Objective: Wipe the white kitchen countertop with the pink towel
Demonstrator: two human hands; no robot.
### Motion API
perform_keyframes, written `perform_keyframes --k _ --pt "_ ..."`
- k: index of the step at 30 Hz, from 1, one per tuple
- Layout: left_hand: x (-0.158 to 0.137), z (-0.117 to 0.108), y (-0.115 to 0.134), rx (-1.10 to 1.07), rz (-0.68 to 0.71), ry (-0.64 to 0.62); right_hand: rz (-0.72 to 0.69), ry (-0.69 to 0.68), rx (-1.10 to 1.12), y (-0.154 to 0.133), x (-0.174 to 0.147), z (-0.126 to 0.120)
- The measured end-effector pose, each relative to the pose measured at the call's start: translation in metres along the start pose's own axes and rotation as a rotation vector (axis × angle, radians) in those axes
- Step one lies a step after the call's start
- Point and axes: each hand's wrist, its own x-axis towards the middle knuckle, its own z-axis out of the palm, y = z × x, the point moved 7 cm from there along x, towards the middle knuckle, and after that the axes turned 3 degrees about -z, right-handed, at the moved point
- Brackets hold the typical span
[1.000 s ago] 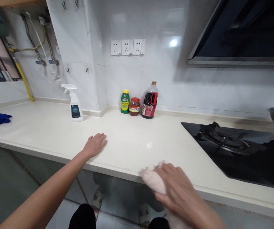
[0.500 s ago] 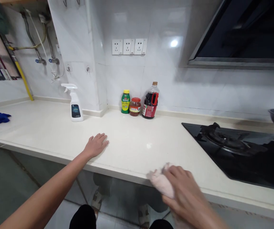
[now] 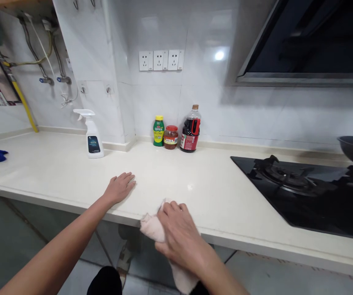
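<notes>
White wall [image 3: 161, 24] backs a pale desk [image 3: 219, 192] in the head view, where a spray bottle [image 3: 94, 137], green bottle [image 3: 158, 133], jar [image 3: 170, 138] and dark bottle [image 3: 190, 131] stand left of a stove [image 3: 324, 209]. The left hand [image 3: 120, 188] lies palm down on the desk, fingers loosely spread; the right hand [image 3: 178, 231] clutches a pinkish cloth [image 3: 152, 228] at the front edge.

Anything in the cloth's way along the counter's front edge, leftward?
Yes: the left forearm crosses the front edge, its hand palm down on the counter. Nothing visible stands between the right hand and the cloth it holds.
</notes>
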Motion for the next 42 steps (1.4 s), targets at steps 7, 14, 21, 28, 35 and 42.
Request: perform_keyframes --k 7,14,21,28,35,42 --pt "-0.001 0.001 0.003 0.017 0.008 -0.025 0.136 -0.023 -0.155 0.102 -0.11 -0.03" --pt "-0.001 0.002 0.003 0.008 -0.004 -0.052 0.137 0.091 -0.316 0.158 -0.176 -0.052" --pt "-0.002 0.0 0.007 -0.013 -0.027 -0.094 0.169 0.071 -0.123 0.087 -0.097 -0.02" --pt "-0.003 -0.001 0.007 0.011 -0.011 -0.037 0.04 0.033 0.012 -0.021 0.024 0.013" --pt "-0.001 0.002 0.002 0.027 0.019 -0.005 0.025 0.064 0.089 -0.018 0.017 0.024" --pt "0.0 0.005 0.001 0.029 0.015 -0.023 0.122 0.268 -0.096 0.099 -0.118 -0.009"
